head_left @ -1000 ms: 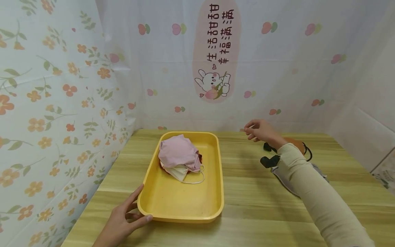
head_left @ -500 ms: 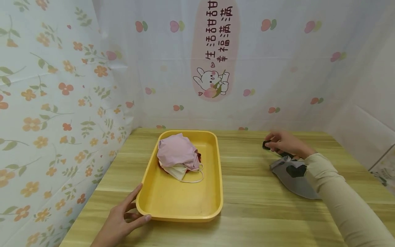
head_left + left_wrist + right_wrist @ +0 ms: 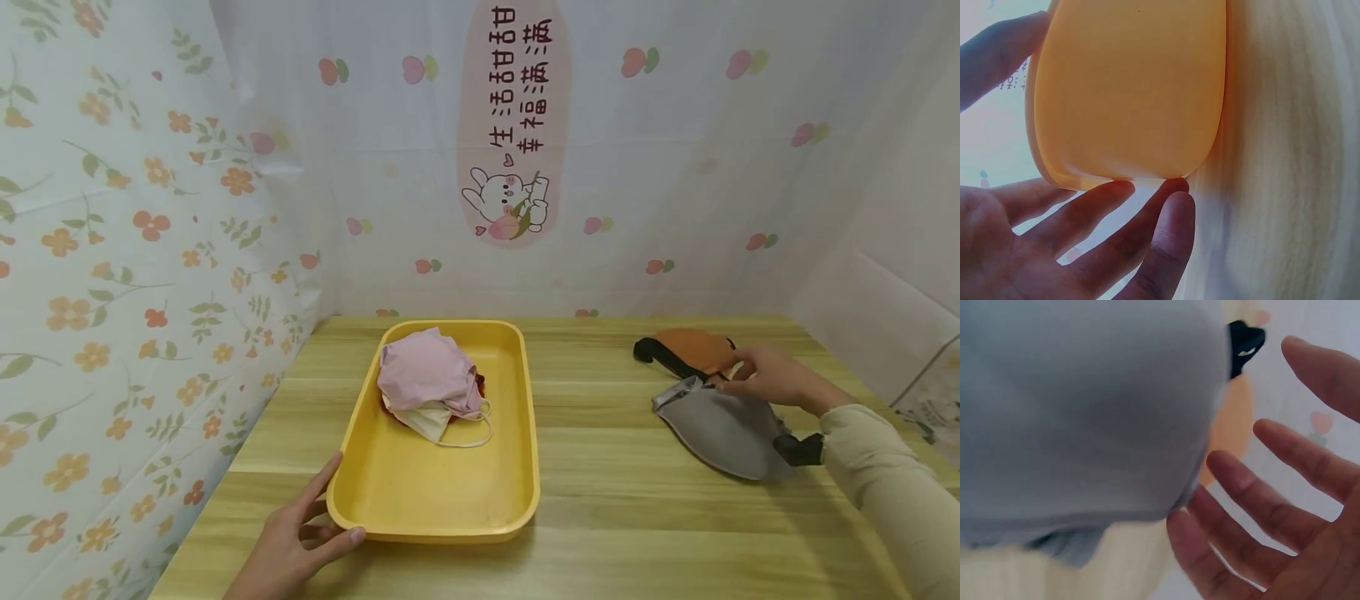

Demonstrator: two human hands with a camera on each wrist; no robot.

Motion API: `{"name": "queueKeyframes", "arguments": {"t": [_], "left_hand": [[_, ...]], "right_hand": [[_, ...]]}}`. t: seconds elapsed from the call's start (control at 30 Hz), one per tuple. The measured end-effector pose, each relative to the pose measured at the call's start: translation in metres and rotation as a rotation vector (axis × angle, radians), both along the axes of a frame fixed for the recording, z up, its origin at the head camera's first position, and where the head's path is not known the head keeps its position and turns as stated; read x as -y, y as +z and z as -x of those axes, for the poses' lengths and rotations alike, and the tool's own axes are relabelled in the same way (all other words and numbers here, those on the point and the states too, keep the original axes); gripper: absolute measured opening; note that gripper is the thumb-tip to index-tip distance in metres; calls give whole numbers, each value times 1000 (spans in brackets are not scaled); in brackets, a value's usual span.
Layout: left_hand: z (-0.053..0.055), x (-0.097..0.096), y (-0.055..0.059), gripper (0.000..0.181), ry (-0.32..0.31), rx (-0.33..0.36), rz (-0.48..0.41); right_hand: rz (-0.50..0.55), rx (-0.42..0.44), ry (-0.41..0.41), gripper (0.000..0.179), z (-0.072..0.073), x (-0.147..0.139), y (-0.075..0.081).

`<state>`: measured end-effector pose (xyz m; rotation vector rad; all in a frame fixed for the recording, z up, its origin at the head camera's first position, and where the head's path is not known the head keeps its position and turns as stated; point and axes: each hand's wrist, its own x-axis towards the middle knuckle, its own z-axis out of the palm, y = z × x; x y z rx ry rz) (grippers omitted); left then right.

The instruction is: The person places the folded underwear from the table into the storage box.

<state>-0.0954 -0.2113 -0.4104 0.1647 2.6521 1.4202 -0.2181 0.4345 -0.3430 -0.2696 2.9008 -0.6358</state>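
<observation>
In the head view my left hand (image 3: 288, 533) rests at the near left corner of a yellow tray (image 3: 435, 532), thumb at the front rim and other fingers along the side. The left wrist view shows extended fingers (image 3: 1100, 206) touching the tray's wall. My right hand (image 3: 780, 379) pinches the upper edge of a grey face mask (image 3: 731, 437) with black ear straps, lying on the table. In the right wrist view its thumb and a fingertip meet at the grey edge, the other fingers spread. An orange face mask (image 3: 686, 350) with a black strap lies just behind.
Inside the tray, a lilac face mask (image 3: 427, 367) with pale ear loops lies over a cream cloth (image 3: 429, 418) and something dark red. The wood-grain table (image 3: 600, 500) ends at a printed curtain (image 3: 390, 183) behind and on the left.
My right hand has come back and right, from beyond the masks to the grey one. A black strap that lay across the grey mask now sticks out at its right. The left hand stays.
</observation>
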Motion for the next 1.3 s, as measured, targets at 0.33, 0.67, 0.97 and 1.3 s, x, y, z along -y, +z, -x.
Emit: {"name": "queueKeyframes", "arguments": {"t": [0.33,0.67,0.97,1.3], "left_hand": [[1,-1,1,91,8,10,-20],[0,-1,1,90,-1,0,-9],[0,-1,1,91,11,3,-6],[-1,0,1,92,7,-5,-3]], "right_hand": [[6,104,-94,84,-16,-20,-19],[124,287,-179,97,-21,-25,-27],[147,286,-210,100,-17,-25,-35],[275,324,-220,99,-19,-23,-40]]}}
